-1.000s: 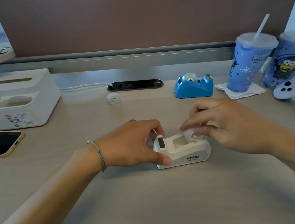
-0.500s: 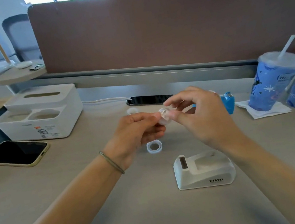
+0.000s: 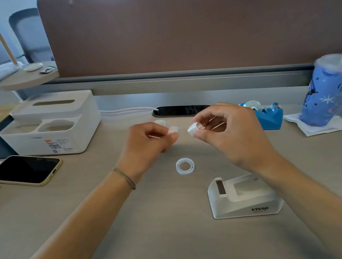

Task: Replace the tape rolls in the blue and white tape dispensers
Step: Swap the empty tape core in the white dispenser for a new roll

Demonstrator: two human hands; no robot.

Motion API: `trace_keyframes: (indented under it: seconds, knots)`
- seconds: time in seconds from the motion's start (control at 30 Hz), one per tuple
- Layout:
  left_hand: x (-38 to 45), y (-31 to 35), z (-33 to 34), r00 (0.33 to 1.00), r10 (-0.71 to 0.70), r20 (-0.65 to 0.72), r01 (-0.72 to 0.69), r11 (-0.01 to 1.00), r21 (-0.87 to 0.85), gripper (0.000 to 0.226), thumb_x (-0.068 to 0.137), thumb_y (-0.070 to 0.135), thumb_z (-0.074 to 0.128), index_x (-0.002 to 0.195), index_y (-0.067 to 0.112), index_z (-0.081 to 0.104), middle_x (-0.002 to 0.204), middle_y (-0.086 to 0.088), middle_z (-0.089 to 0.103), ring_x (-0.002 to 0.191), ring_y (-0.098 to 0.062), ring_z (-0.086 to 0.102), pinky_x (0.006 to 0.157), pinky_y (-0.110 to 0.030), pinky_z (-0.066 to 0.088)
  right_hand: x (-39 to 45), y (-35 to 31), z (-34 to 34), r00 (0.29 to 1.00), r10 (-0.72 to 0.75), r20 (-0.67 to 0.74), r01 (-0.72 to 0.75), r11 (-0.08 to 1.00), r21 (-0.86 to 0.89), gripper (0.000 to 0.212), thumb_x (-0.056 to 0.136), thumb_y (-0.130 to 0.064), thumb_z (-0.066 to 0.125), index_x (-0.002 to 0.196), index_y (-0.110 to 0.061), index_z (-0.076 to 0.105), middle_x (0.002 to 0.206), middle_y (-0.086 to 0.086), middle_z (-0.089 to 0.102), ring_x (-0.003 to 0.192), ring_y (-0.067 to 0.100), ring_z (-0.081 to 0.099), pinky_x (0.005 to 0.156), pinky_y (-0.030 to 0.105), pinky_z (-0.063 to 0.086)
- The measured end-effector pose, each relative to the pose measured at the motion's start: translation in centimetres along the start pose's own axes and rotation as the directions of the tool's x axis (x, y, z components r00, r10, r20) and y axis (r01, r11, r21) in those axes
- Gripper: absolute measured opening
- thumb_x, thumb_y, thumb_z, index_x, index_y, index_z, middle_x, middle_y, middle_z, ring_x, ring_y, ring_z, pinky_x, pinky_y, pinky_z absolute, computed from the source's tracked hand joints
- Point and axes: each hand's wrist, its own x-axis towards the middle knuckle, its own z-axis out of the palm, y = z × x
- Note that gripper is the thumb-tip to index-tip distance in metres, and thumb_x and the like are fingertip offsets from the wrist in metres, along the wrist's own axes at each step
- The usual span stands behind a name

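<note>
The white tape dispenser (image 3: 242,198) sits on the desk near me with its roll bay empty. An empty tape ring (image 3: 185,166) lies flat on the desk just beyond it. Above the ring, my left hand (image 3: 147,142) pinches one small white spindle half (image 3: 173,129). My right hand (image 3: 228,128) pinches the other white spindle half (image 3: 192,129). The two pieces are a little apart. Another tape roll (image 3: 160,122) lies behind my left hand, partly hidden. The blue tape dispenser (image 3: 267,116) stands farther back right with a roll in it.
A white organiser box (image 3: 52,126) and a phone (image 3: 25,169) lie at the left. Two blue cups (image 3: 331,91) on a napkin stand at the right. A brown partition (image 3: 171,27) closes the back, with a cable slot (image 3: 178,110) below it.
The roll came out of the white dispenser and its ring now lies on the desk. My hands rose and pulled the spindle into two halves. The view tilted up.
</note>
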Motion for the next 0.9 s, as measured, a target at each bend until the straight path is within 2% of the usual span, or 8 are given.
trace_keyframes:
  seconds: [0.03,0.1,0.23,0.37,0.5,0.57,0.7,0.9]
  knots:
    - [0.3,-0.6,-0.3,0.992,0.102,-0.079,-0.083,0.973,0.216,0.011,0.079,0.020,0.082,0.077,0.013,0.075,0.075,0.001,0.072,0.061,-0.010,0.061,0.064,-0.010,0.049,0.1,0.2,-0.1,1.000,0.016,0.013,-0.016,1.000,0.012,0.014,0.080,-0.022,0.080,0.094,-0.021,0.078,0.088,-0.006,0.074,0.076,0.010,0.070,0.074,0.026,0.058]
    - [0.4,-1.4,-0.9,0.970,0.213,-0.116,-0.135,0.872,0.470,0.007,0.078,0.023,0.082,0.077,0.017,0.077,0.076,0.007,0.070,0.064,-0.004,0.059,0.061,-0.003,0.042,0.2,0.4,-0.2,0.999,0.032,0.030,-0.033,0.999,0.032,0.014,0.080,-0.022,0.080,0.093,-0.021,0.078,0.087,-0.007,0.074,0.077,0.010,0.070,0.074,0.026,0.058]
    - [0.7,-2.8,-1.1,0.970,0.244,0.010,-0.187,0.713,0.676,0.008,0.082,0.026,0.077,0.083,0.018,0.080,0.088,0.001,0.070,0.081,-0.016,0.061,0.076,-0.026,0.050,0.1,0.6,0.0,0.997,0.039,0.064,-0.041,0.999,0.023,0.013,0.081,-0.023,0.079,0.094,-0.024,0.078,0.087,-0.010,0.075,0.079,0.009,0.071,0.074,0.022,0.058]
    - [0.9,-3.2,-0.9,0.942,0.301,0.147,-0.303,0.577,0.758,0.011,0.083,0.032,0.073,0.086,0.025,0.080,0.097,0.005,0.070,0.085,-0.019,0.065,0.076,-0.033,0.053,-0.1,0.6,0.2,0.997,0.022,0.074,-0.022,1.000,0.004,0.013,0.082,-0.023,0.079,0.094,-0.024,0.078,0.087,-0.011,0.075,0.080,0.007,0.070,0.072,0.018,0.057]
    - [1.2,-2.7,-1.0,0.896,0.435,0.089,-0.365,0.606,0.706,0.011,0.085,0.034,0.069,0.082,0.026,0.076,0.092,0.008,0.069,0.071,-0.013,0.063,0.069,-0.031,0.051,0.1,0.6,0.1,0.998,0.010,0.068,-0.010,1.000,-0.003,0.013,0.083,-0.025,0.078,0.096,-0.024,0.078,0.089,-0.010,0.074,0.081,0.009,0.070,0.073,0.020,0.058]
    - [2.3,-2.3,-1.1,0.881,0.473,0.027,-0.356,0.624,0.696,0.011,0.087,0.031,0.067,0.090,0.024,0.075,0.095,0.005,0.070,0.075,-0.015,0.065,0.072,-0.034,0.055,0.1,0.7,-0.1,0.998,0.011,0.064,-0.012,1.000,0.007,0.013,0.083,-0.025,0.078,0.096,-0.024,0.078,0.090,-0.010,0.074,0.081,0.009,0.070,0.072,0.020,0.058]
    - [6.5,-1.7,-0.4,0.948,0.308,0.087,-0.243,0.519,0.820,0.028,0.090,0.037,0.063,0.114,0.024,0.069,0.124,-0.002,0.065,0.112,-0.024,0.061,0.091,-0.036,0.050,0.1,0.7,-0.3,0.998,0.017,0.060,-0.018,1.000,0.011,0.013,0.083,-0.025,0.079,0.096,-0.025,0.078,0.091,-0.010,0.074,0.081,0.007,0.069,0.072,0.017,0.056]
    - [9.4,-2.6,1.2,0.973,0.196,0.119,-0.189,0.393,0.900,0.022,0.090,0.038,0.064,0.101,0.021,0.072,0.108,-0.004,0.070,0.085,-0.021,0.058,0.073,-0.029,0.046,0.1,0.4,-0.3,0.998,-0.035,0.059,0.036,0.999,-0.012,0.012,0.083,-0.024,0.078,0.095,-0.025,0.078,0.088,-0.011,0.072,0.080,0.007,0.068,0.072,0.020,0.057]
